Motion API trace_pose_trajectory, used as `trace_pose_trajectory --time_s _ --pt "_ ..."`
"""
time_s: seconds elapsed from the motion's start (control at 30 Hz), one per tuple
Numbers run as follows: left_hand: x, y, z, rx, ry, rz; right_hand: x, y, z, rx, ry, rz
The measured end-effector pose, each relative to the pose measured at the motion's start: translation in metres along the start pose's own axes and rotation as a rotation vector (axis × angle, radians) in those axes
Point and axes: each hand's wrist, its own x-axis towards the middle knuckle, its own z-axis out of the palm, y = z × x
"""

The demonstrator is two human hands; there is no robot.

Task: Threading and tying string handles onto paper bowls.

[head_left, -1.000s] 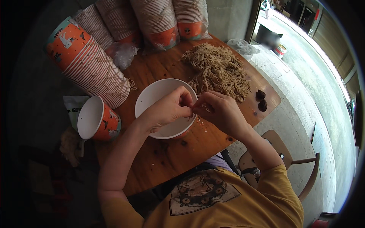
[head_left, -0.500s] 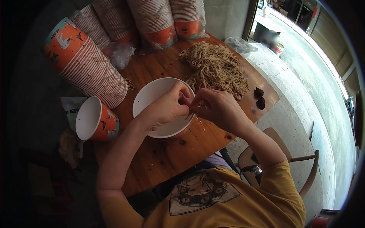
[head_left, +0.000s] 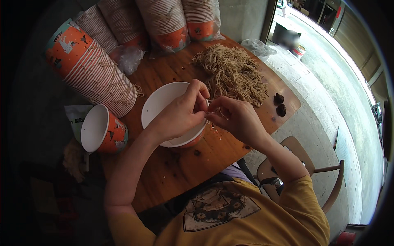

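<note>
A white-lined orange paper bucket (head_left: 162,107) lies on its side on the wooden table (head_left: 180,168), mouth up toward me. My left hand (head_left: 182,112) grips its right rim with fingers pinched. My right hand (head_left: 236,119) meets it at the rim, fingertips pinched on a thin string handle that is barely visible. A pile of tan twine handles (head_left: 234,74) lies just beyond my hands.
A long stack of orange buckets (head_left: 92,67) lies at the left; more wrapped stacks (head_left: 164,22) line the far edge. One loose bucket (head_left: 102,129) sits at the table's left edge. Two dark lumps (head_left: 280,104) rest at the right. A wooden chair (head_left: 324,180) stands lower right.
Both hands have stayed at the bucket's rim, shifting slightly as the fingers work; the bucket has barely moved.
</note>
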Motion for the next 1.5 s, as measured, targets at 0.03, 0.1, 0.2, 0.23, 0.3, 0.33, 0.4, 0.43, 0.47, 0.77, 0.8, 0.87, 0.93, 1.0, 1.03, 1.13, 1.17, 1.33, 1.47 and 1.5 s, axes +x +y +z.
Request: trace_pose_trajectory --time_s 0.03,0.1,0.2,0.23,0.3,0.33,0.4,0.43,0.47,0.77,0.8,0.87,0.93,1.0,1.03,1.13,1.17,1.33,1.47,1.5 --pt "-0.001 0.001 0.000 0.023 -0.007 -0.003 0.000 0.003 0.003 0.014 0.033 -0.037" --pt "-0.001 0.005 0.000 0.072 -0.001 0.007 0.001 0.005 0.005 0.029 0.065 -0.076" --pt "-0.002 0.006 0.002 0.160 0.015 0.047 0.002 0.007 0.008 0.015 0.078 -0.086" --pt "-0.002 0.005 0.003 0.198 0.024 0.077 0.002 0.009 0.011 0.019 0.109 -0.100" --pt "-0.005 0.001 0.004 0.169 0.061 0.082 0.002 0.009 0.014 0.024 0.140 -0.118" --pt "-0.005 -0.001 0.004 0.138 0.097 0.088 0.002 0.008 0.013 0.029 0.126 -0.086" --pt "-0.008 -0.012 -0.002 0.110 0.207 0.091 0.001 0.007 0.013 0.035 0.110 -0.054" --pt "-0.012 -0.015 -0.005 0.162 0.245 0.042 0.001 0.007 0.014 0.042 0.102 -0.043" --pt "-0.015 -0.013 -0.005 0.161 0.244 0.042 0.002 0.009 0.013 0.047 0.095 -0.030" --pt "-0.019 0.002 0.020 0.292 0.295 0.020 0.004 0.007 0.012 0.025 0.094 -0.068" --pt "-0.018 0.003 0.022 0.292 0.295 0.020 0.004 0.008 0.012 0.025 0.095 -0.068" --pt "-0.017 0.004 0.025 0.289 0.329 0.015 0.004 0.010 0.012 0.041 0.113 -0.094" --pt "-0.016 -0.001 0.026 0.270 0.338 0.034 0.004 0.008 0.010 0.041 0.099 -0.079" --pt "-0.017 -0.005 0.027 0.255 0.350 0.049 0.005 0.008 0.010 0.046 0.082 -0.067" --pt "-0.018 -0.006 0.027 0.192 0.349 0.007 0.005 0.008 0.011 0.054 0.077 -0.072" --pt "-0.018 -0.003 0.027 0.113 0.347 -0.046 0.005 0.007 0.011 0.058 0.080 -0.076" --pt "-0.019 -0.001 0.027 0.099 0.350 -0.058 0.005 0.006 0.011 0.052 0.086 -0.080" --pt "-0.020 -0.003 0.032 0.109 0.391 -0.028 0.003 0.008 0.012 0.056 0.106 -0.104" --pt "-0.019 -0.008 0.033 0.069 0.423 0.001 0.001 0.009 0.015 0.080 0.113 -0.110" --pt "-0.019 -0.010 0.033 0.070 0.424 0.002 0.001 0.009 0.015 0.080 0.113 -0.111"
